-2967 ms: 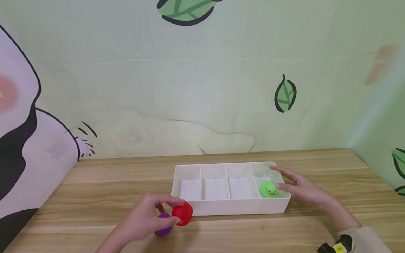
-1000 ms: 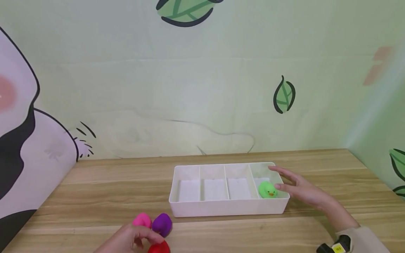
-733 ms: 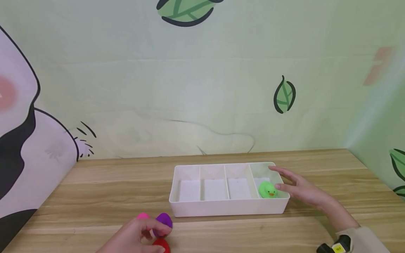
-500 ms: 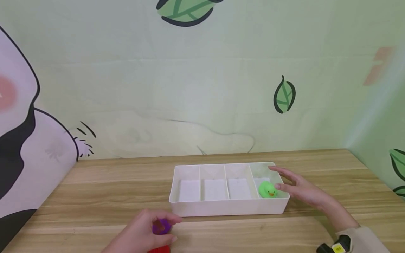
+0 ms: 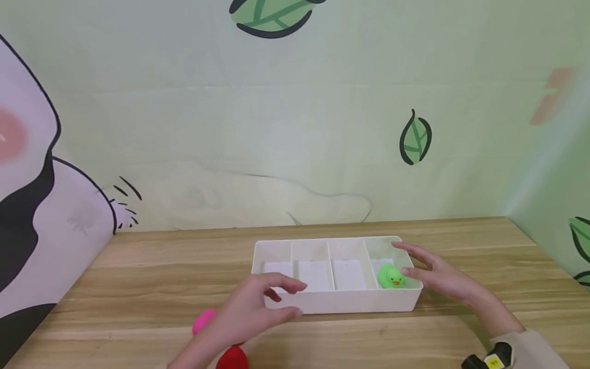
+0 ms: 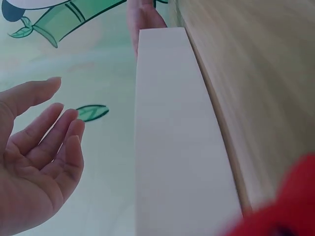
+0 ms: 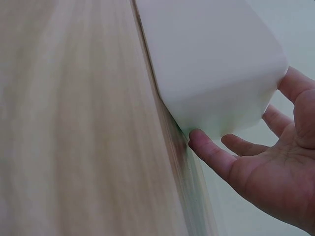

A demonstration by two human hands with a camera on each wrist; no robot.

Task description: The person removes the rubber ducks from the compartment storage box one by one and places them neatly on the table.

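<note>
My left hand (image 5: 258, 307) hovers before the left part of a white divided tray (image 5: 345, 302). Its thumb and fingers are apart, with nothing between them; the left wrist view shows the same bare hand (image 6: 44, 157). Below its wrist lies a rounded red toy (image 5: 232, 359), cut off by the frame's bottom edge and blurred in the left wrist view. A pink rounded toy (image 5: 203, 321) shows left of the forearm. My right hand (image 5: 442, 277) rests at the tray's right end, fingers spread against the end wall (image 7: 221, 110). Near its thumb, a green toy duck (image 5: 391, 277) sits in the rightmost compartment.
The tray's other compartments show bare floors. A wood-grain table (image 5: 161, 277) runs back to a printed wall (image 5: 295, 128) with leaf drawings. A black device with a yellow label (image 5: 495, 362) is worn at the right wrist.
My left hand set the red toy down near the front, passed over the purple toy, then rose rightward empty. The purple toy is now hidden behind that hand and wrist. The right hand stays put.
</note>
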